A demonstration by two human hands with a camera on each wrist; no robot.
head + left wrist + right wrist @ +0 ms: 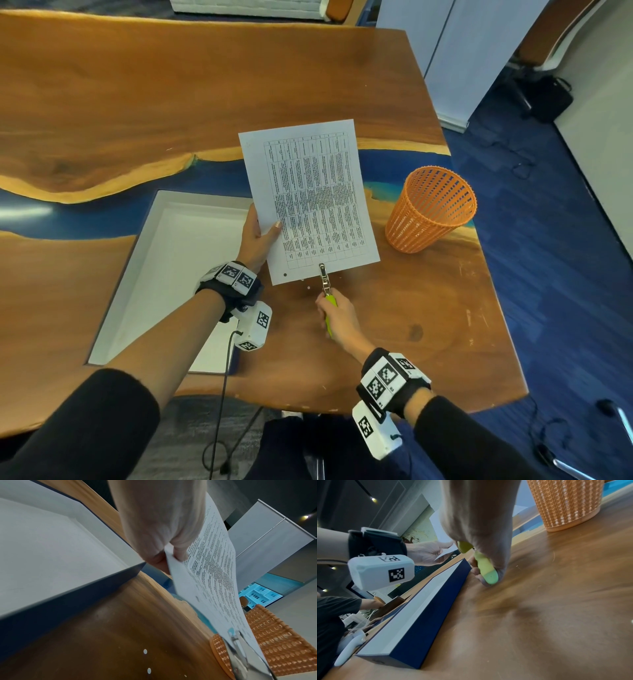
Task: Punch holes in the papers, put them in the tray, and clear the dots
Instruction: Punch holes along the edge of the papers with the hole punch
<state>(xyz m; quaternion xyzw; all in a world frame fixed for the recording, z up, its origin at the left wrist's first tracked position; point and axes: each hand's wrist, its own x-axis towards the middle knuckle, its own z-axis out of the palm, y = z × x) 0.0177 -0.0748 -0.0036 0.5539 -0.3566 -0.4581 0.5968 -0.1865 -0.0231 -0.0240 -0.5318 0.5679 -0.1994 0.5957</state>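
Observation:
My left hand [258, 236] pinches the left edge of a printed sheet of paper [310, 198] and holds it above the table; the paper [211, 577] shows edge-on in the left wrist view. One punched hole [285, 274] sits near the sheet's near left corner. My right hand [337, 317] grips the green handles of a single-hole punch [325, 286], whose metal head straddles the sheet's near edge. The handles [483, 563] fill the right wrist view. Small white paper dots [308, 288] lie on the wood below; the same dots [145, 651] show in the left wrist view. A white-lined tray [171, 274] lies to the left.
An orange mesh bin [430, 209] stands upright on the table to the right of the paper. The table's right and near edges are close, with blue carpet below. Another person's arm [337, 605] shows far off in the right wrist view.

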